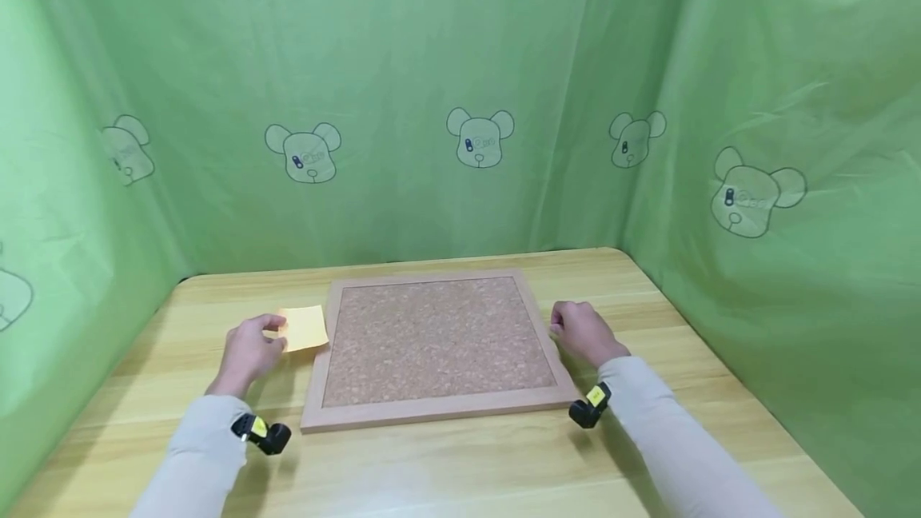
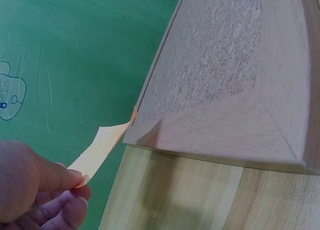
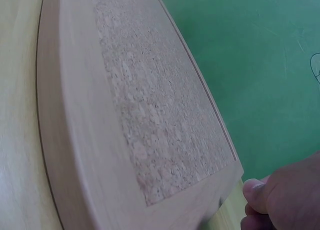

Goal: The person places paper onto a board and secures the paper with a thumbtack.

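Note:
Between thumb and fingers, my left hand [image 1: 251, 350] pinches a pale orange sticky note [image 1: 305, 328] by its left edge. The note's right edge overlaps the left frame of a cork board [image 1: 439, 338], which lies flat with a light wooden border. Seen from the left wrist, the sticky note [image 2: 101, 149] is held tilted and slightly curved, its far corner right at the frame. On the other side, my right hand [image 1: 584, 332] is beside the board's right border. Its fingers [image 3: 256, 194] are curled in, and nothing shows between them.
The board lies on a light wood-grain table [image 1: 446, 470]. Green curtains [image 1: 403, 46] printed with bear heads enclose the back and both sides. A small black camera [image 1: 262, 432] is strapped to my left wrist and another black camera [image 1: 590, 406] to my right.

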`<action>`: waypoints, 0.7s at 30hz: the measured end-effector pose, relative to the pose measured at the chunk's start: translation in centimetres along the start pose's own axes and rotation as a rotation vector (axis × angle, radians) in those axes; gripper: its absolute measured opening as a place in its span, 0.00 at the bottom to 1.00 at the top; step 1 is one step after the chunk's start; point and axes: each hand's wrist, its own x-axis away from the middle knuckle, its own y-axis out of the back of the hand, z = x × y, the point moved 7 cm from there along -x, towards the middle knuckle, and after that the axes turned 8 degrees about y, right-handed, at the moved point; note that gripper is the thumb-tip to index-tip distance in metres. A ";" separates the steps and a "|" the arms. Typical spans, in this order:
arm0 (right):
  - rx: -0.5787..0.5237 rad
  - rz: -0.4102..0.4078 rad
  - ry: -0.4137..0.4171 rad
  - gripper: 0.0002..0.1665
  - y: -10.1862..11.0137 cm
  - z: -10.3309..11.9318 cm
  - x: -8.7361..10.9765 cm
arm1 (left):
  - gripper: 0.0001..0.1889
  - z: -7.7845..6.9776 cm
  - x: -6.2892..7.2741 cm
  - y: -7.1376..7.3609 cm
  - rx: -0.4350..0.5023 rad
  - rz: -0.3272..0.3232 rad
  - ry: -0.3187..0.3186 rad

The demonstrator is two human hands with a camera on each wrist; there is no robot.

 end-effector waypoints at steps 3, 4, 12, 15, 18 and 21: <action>0.009 -0.004 0.011 0.07 0.1 0.1 -0.1 | 0.22 -0.1 -0.1 -0.1 0.003 0.002 -0.003; 0.011 -0.005 0.014 0.07 0.1 0.2 -0.1 | 0.22 -0.1 -0.1 -0.2 0.003 0.002 -0.005; 0.008 0.003 0.014 0.07 0.0 0.5 -0.3 | 0.21 -0.5 -0.1 -0.7 0.012 -0.007 -0.017; 0.001 0.017 0.000 0.06 -0.2 0.5 -0.4 | 0.21 -0.6 -0.1 -1.0 0.023 0.002 -0.011; -0.010 0.023 0.000 0.05 -0.3 0.6 -0.5 | 0.22 -0.8 -0.1 -1.2 0.023 0.002 -0.006; -0.025 0.023 0.002 0.05 -0.5 0.7 -0.7 | 0.22 -0.9 0.0 -1.2 0.021 -0.001 -0.006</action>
